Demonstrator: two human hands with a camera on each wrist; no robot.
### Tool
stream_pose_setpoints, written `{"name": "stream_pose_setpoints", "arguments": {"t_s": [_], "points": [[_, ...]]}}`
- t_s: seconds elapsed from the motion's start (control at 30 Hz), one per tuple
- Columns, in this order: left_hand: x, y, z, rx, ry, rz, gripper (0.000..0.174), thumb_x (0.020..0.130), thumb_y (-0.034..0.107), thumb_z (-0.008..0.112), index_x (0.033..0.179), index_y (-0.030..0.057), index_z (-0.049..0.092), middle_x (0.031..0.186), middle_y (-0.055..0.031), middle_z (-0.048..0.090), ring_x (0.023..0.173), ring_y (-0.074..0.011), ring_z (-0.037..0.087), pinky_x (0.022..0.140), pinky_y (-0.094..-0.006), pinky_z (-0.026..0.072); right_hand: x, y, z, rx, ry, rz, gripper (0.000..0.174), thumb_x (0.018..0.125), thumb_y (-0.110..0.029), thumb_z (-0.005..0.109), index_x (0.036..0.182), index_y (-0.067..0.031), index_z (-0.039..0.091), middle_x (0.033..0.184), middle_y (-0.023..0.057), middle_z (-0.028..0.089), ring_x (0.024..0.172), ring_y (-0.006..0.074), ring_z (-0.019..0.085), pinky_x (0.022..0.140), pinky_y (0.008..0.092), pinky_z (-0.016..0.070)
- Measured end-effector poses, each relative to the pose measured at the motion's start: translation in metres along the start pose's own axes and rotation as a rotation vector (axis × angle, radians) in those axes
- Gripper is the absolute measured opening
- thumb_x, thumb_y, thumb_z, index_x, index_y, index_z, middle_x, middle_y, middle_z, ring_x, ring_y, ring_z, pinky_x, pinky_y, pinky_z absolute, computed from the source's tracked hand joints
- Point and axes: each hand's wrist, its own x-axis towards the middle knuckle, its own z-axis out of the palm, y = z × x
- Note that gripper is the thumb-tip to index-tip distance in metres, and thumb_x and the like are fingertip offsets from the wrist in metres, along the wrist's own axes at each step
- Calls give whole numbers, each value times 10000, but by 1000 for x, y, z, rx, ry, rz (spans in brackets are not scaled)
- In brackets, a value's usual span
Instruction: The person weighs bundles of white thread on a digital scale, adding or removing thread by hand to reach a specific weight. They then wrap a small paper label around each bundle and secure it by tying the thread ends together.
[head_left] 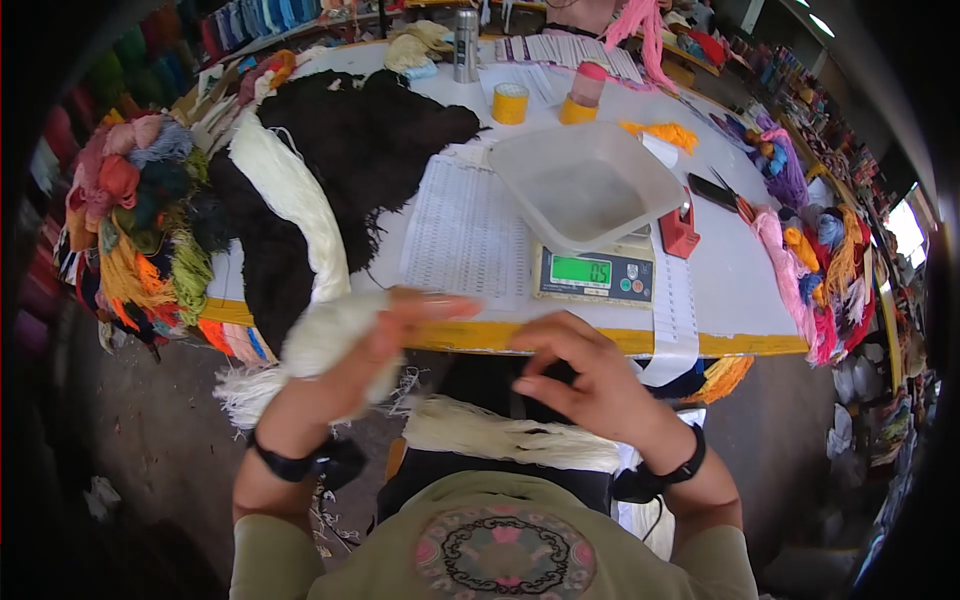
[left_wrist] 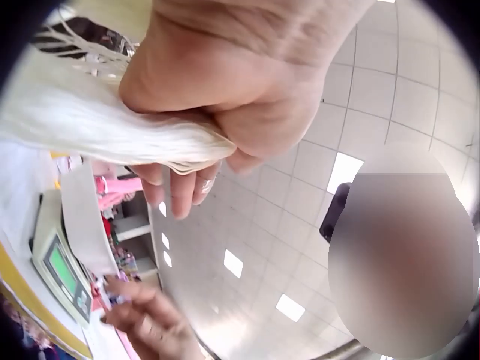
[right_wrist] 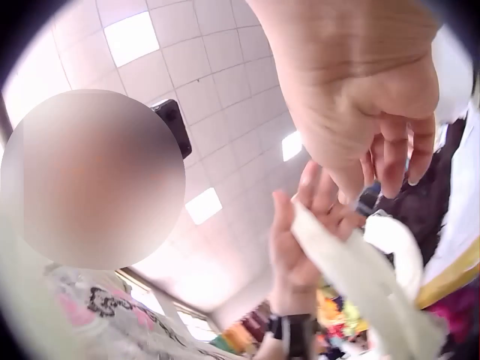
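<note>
My left hand [head_left: 350,360] holds a hank of white yarn [left_wrist: 82,112], which lies between thumb and fingers with its looped end at the palm. Those fingers point out fairly straight toward the right. In the right wrist view the hank [right_wrist: 360,270] hangs down from the left hand. My right hand [head_left: 585,375] is raised in front of the table edge, fingers loosely bent, with nothing seen in it. Just beyond it a digital scale [head_left: 595,278] reads about 0.5 and carries a translucent plastic tub [head_left: 585,185]. Another white yarn bundle [head_left: 510,435] lies across the lap.
Dark yarn [head_left: 340,140] covers the table's left part, with a white hank [head_left: 290,200] over it. Printed sheets [head_left: 465,235], a red tape dispenser [head_left: 680,230], scissors [head_left: 735,200], tape rolls [head_left: 510,103] and a steel flask [head_left: 466,45] are there too. Coloured yarns [head_left: 140,220] hang at both sides.
</note>
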Motion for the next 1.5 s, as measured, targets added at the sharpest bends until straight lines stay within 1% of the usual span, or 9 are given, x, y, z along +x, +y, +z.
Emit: {"name": "stream_pose_setpoints", "arguments": {"t_s": [0.17,0.4,0.63,0.87,1.07,1.13,1.27,1.33,1.5], "points": [[26,-8,23,-10,-12,201,648,955,527,459,1285,-26,531,1338,-157,534,1246,-248,499,1040,-354,378,37,-19,32,242,-12,-22,207,857,-87,692,1035,-46,596,848,37,570,631,89,536,554,247,424],[4,-32,19,-737,-23,-287,661,953,547,450,1290,-18,514,1272,-98,572,1149,-170,549,995,-319,416,34,-10,14,635,-89,297,199,973,-140,545,1135,-28,517,801,-24,575,582,13,395,536,174,369],[20,-33,48,-183,113,-142,451,895,138,662,1302,7,515,1255,-78,579,1107,-140,537,965,-294,422,28,23,24,341,23,135,114,949,-87,570,1051,-35,571,804,-48,525,632,5,399,563,177,346],[20,-36,51,-249,149,-52,490,883,189,688,1301,8,508,1222,-83,578,1075,-143,537,938,-287,426,30,2,15,777,56,354,53,930,-61,585,954,-26,552,776,-42,515,647,-5,435,575,177,373],[20,-46,55,-26,87,64,530,870,220,706,1317,22,502,1117,-39,559,1001,-123,525,898,-267,429,25,15,31,668,-7,193,140,913,-45,605,1049,-15,595,806,-29,542,707,21,468,642,180,404],[19,-40,54,73,1,-1,513,889,168,673,1332,15,464,1353,-99,492,1194,-164,477,1034,-311,353,24,31,32,602,-12,152,176,914,-42,606,1089,-23,607,811,-23,544,706,38,474,650,192,407],[17,-34,57,-99,118,-222,506,894,126,652,1348,14,460,1332,-85,514,1177,-142,483,1013,-292,371,21,25,17,492,67,162,122,944,-78,574,1058,-41,601,803,-24,542,643,26,433,575,183,372],[18,-42,56,-204,125,-137,468,895,147,656,1327,42,513,998,-5,582,914,-71,526,829,-238,435,21,19,15,586,33,259,112,958,-101,563,1046,-42,597,790,-27,537,620,23,415,548,179,358],[18,-47,48,-474,70,-271,397,913,158,624,1277,17,549,788,25,567,690,-65,506,660,-223,430,21,14,15,682,-142,384,155,982,-188,548,1040,-56,605,769,-70,531,602,11,373,515,182,322]]}}
